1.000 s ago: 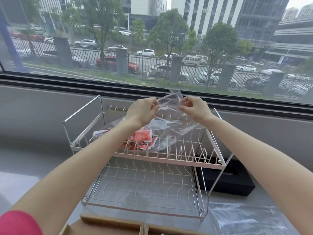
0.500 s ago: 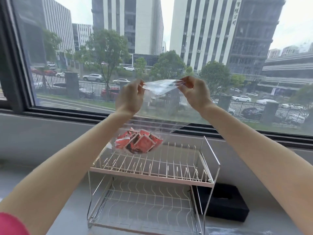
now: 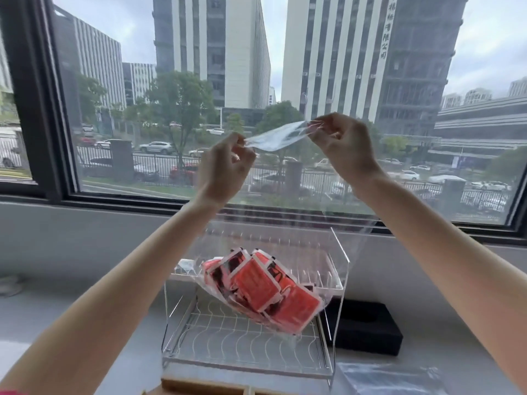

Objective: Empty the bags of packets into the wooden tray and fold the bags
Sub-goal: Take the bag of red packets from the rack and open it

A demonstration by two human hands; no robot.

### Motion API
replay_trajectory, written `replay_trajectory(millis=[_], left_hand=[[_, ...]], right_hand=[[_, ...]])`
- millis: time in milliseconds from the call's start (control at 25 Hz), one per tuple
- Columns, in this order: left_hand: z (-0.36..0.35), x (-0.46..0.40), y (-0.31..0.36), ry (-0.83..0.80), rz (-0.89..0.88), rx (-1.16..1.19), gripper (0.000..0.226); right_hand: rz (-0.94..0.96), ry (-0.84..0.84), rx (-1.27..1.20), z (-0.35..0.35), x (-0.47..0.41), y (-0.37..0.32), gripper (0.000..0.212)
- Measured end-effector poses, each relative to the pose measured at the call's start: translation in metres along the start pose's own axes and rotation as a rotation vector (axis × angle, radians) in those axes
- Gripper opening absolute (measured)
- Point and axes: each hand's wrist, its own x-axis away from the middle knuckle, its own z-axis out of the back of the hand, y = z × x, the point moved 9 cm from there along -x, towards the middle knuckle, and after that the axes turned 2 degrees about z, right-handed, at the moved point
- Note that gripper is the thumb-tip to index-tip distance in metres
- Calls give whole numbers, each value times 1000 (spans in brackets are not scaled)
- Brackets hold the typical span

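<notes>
A clear plastic bag (image 3: 278, 136) hangs in the air in front of the window, held by its top edge. My left hand (image 3: 224, 166) pinches the left corner and my right hand (image 3: 342, 146) pinches the right corner, slightly higher. Several red packets (image 3: 265, 289) sag in the bag's bottom, tilted down to the right, above a wire dish rack (image 3: 245, 349). A strip of the wooden tray (image 3: 205, 387) shows at the bottom edge, below the rack.
The two-tier wire rack stands on a grey sill under the window. A black box (image 3: 368, 326) sits right of the rack. Another clear plastic bag (image 3: 390, 379) lies flat at the bottom right. A white object (image 3: 8, 283) is at the far left.
Both hands have lifted the bag of packets up off the rack's top tier and toward me. The packets now hang lower in the bag, in front of the rack.
</notes>
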Motion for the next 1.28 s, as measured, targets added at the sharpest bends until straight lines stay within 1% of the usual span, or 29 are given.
replay_trajectory(millis=[120, 240, 400, 480, 560, 640, 720, 800, 880, 960, 1000, 1080, 1120, 1160, 1280], left_hand=[[-9, 46, 0, -126, 13, 82, 21], [-21, 106, -10, -269, 58, 112, 22], [-32, 171, -31, -380, 136, 72, 36], [-38, 199, -43, -431, 182, 98, 30], [-42, 224, -51, -433, 222, 120, 21], [-43, 244, -54, -408, 240, 142, 25], [-43, 254, -47, -394, 203, 169, 27], [-43, 257, -40, -393, 182, 198, 22], [-47, 260, -43, -415, 253, 247, 14], [-51, 264, -50, -440, 341, 316, 13], [-51, 265, -54, -446, 373, 348, 15], [-54, 269, -57, -471, 409, 406, 17], [-56, 270, -56, -491, 411, 427, 17], [-59, 272, -54, -507, 411, 436, 17], [-63, 274, -52, -518, 420, 426, 19]], right_hand=[[-135, -63, -89, 1, 51, 14, 9], [-229, -126, -116, -1, 109, 33, 6], [-337, -172, -102, -6, 181, 63, 16], [-398, -194, -85, -10, 209, 78, 17], [-428, -209, -83, -14, 233, 90, 16], [-448, -231, -70, -19, 253, 98, 15], [-470, -274, -41, -26, 271, 106, 16], [-478, -330, -19, -35, 282, 108, 16], [-465, -379, -21, -40, 288, 109, 15], [-516, -483, -86, -46, 290, 111, 7], [-587, -553, -151, -51, 292, 115, 6], [-786, -625, -321, -59, 295, 127, 31], [-872, -657, -390, -63, 296, 133, 40], [-924, -708, -443, -69, 296, 134, 43], [-905, -908, -497, -87, 298, 128, 36]])
